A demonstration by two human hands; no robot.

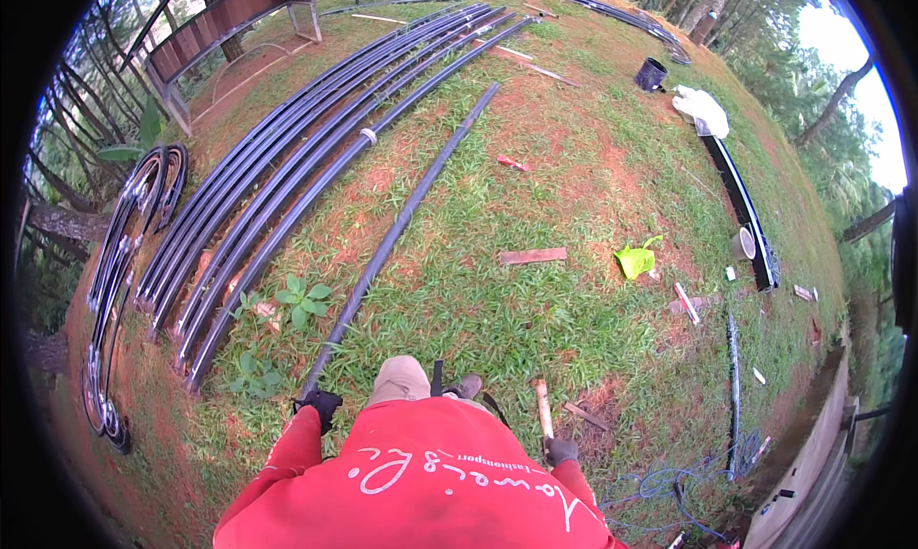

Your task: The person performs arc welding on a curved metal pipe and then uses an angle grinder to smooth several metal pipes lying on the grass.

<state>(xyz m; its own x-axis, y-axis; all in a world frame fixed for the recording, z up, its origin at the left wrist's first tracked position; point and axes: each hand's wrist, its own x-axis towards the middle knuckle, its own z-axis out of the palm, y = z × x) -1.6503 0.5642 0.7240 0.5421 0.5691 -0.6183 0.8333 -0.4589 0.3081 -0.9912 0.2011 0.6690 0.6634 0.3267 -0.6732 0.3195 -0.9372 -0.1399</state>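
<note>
My left hand (323,407), in a black glove, is closed at the near end of a long straight black pipe (402,226). From there the pipe runs across the grass, away and to the right. In its dark glove, my right hand (560,450) is wrapped around a pale wooden handle (543,407) that points away from me. What the handle belongs to cannot be made out. My red sleeves and chest fill the bottom of the view, with a beige-clad knee (400,377) and a shoe (469,386) beyond.
Several long black pipes (287,162) lie side by side at left, near coiled tubing (124,252). A wooden plank (533,256), a lime-green bag (635,261) and a black bucket (651,74) lie about. Blue rope (669,480) tangles at lower right beside a low wall (803,453).
</note>
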